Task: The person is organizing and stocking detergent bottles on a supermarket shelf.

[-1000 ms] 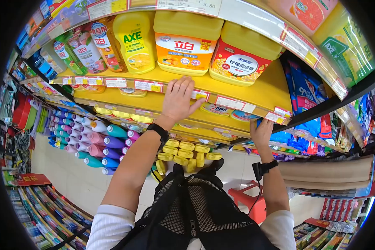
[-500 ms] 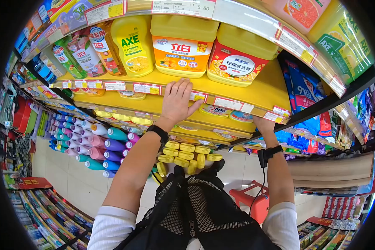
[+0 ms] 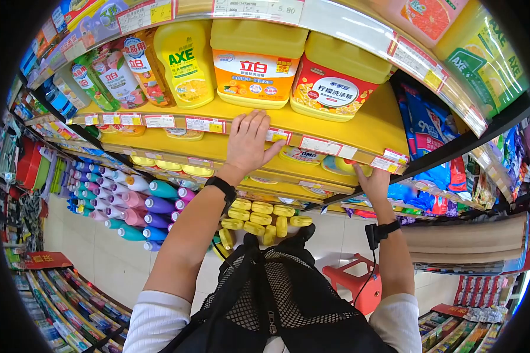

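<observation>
My left hand (image 3: pixel 250 143) lies on the front edge of the upper yellow shelf (image 3: pixel 324 130), fingers stretched over the price strip and thumb spread to the right. Just behind its fingertips stands a large yellow dish-soap jug (image 3: pixel 253 73) with an orange label. A second jug (image 3: pixel 333 82) with a red label is to its right. My right hand (image 3: pixel 375 185) reaches into the shelf level below, at its right end. Its thumb and fingers are around the side of a yellow bottle (image 3: pixel 343 166), partly hidden by the shelf above.
Yellow packs (image 3: pixel 256 217) stand on the floor by my feet. Rows of coloured bottles (image 3: pixel 138 200) are at the left. A red stool (image 3: pixel 353 282) stands at the right. A dark shelf post (image 3: pixel 436 159) and bagged detergent (image 3: pixel 433 141) are right of my right hand.
My right hand has turned, and its thumb now shows against the yellow bottle, which has shifted and shows more yellow. My left hand stays on the shelf edge.
</observation>
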{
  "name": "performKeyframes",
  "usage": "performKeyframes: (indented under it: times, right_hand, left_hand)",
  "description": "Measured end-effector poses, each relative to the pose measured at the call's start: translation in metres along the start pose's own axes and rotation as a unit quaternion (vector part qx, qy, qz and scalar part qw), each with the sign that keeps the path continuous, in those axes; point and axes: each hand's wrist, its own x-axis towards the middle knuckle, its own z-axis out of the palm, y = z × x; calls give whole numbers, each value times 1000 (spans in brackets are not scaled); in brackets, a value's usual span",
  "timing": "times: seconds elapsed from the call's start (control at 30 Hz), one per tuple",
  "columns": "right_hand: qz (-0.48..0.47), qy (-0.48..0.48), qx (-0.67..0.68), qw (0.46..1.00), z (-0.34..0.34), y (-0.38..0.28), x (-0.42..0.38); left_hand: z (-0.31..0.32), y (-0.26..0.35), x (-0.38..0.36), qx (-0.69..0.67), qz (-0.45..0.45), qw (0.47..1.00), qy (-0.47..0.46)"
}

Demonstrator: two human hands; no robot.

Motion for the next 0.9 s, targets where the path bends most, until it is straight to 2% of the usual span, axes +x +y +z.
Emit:
performKeyframes:
  times: [0.13,0.23,0.33,0.37,0.5,0.7,0.83,0.9]
  right_hand:
    - [4,21,-30,999,-5,-1,-16]
    - [-14,-15,-15,1000,-18,1,-26]
    - [37,-217,-42,975,-36,-5,-35]
    - [-10,-217,-58,974,-31,2,-43]
    - [56,-292,-92,950,-33,1,-56]
    - [79,-260,-82,959,-59,-33,-29]
    - [3,-199,-73,977,-78,-40,-9]
    - [2,-184,-95,978,-91,-48,-3]
  left_hand:
    - [-1,0,0,0,-2,1000,-4]
    - [-2,0,0,-3,-2,1000,-4]
    - [-2,0,0,-8,-4,1000,-6]
    - [-1,0,-1,-6,-5,1000,-8]
    - [-4,0,0,5,-7,1000,-12]
    - [-3,-1,-3,5,-7,1000,-12]
    - [0,-1,-2,-1,-2,1000,-2]
    - [-1,0,-4,0,-7,1000,-10]
